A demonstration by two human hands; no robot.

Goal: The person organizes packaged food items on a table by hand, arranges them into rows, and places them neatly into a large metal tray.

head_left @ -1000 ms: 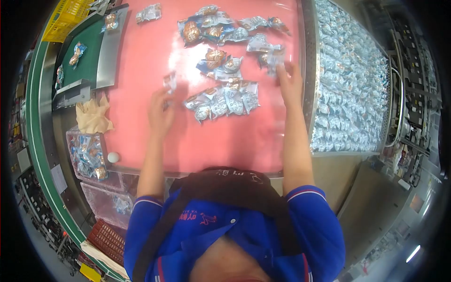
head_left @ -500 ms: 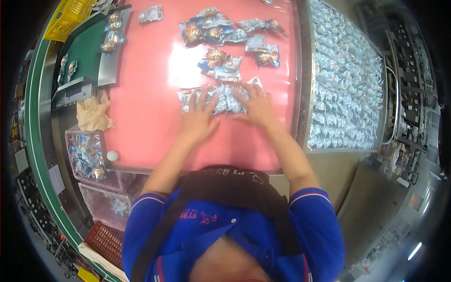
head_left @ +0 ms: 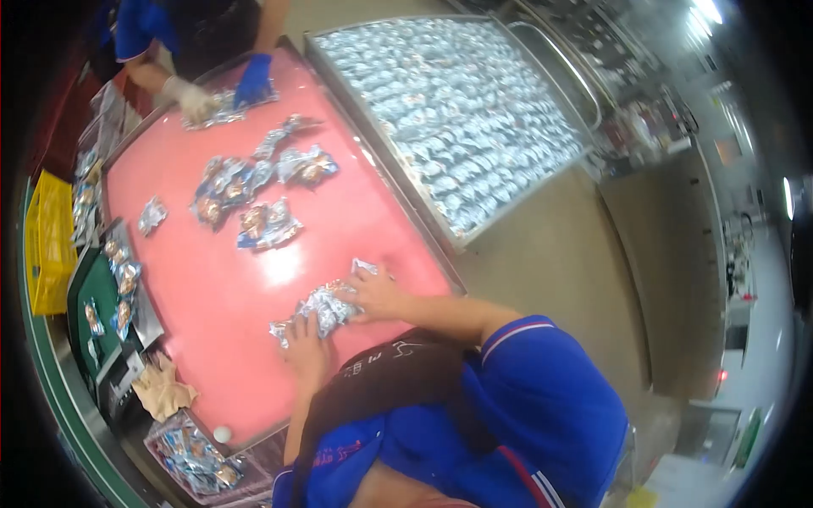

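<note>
A short row of shiny silver-blue wrapped food packets (head_left: 326, 305) lies on the pink tabletop (head_left: 203, 339), close to my body. My left hand (head_left: 306, 347) is at the row's left end, its fingers bent over the packets there. At the other end, my right hand (head_left: 377, 295) has its fingers curled over the wrappers, and one packet (head_left: 364, 266) sticks out beyond them. Between them, the hands hold the row from both sides. Farther up the table is a loose cluster of packets (head_left: 229, 186), with a smaller pile (head_left: 267, 224) nearer to me.
Across the table a co-worker's gloved hands (head_left: 196, 102) rest on more packets. A large tray of packed rows (head_left: 457, 110) stands to the right. Along the left are a green conveyor (head_left: 83, 292), a yellow crate (head_left: 51, 241), a beige glove (head_left: 163, 388), a white ball (head_left: 222, 434) and a packet-filled bin (head_left: 190, 453).
My view has swung to the right and tilted, bringing the co-worker into sight. My hands stay at the two ends of the row, and their fingers are now more bent around it.
</note>
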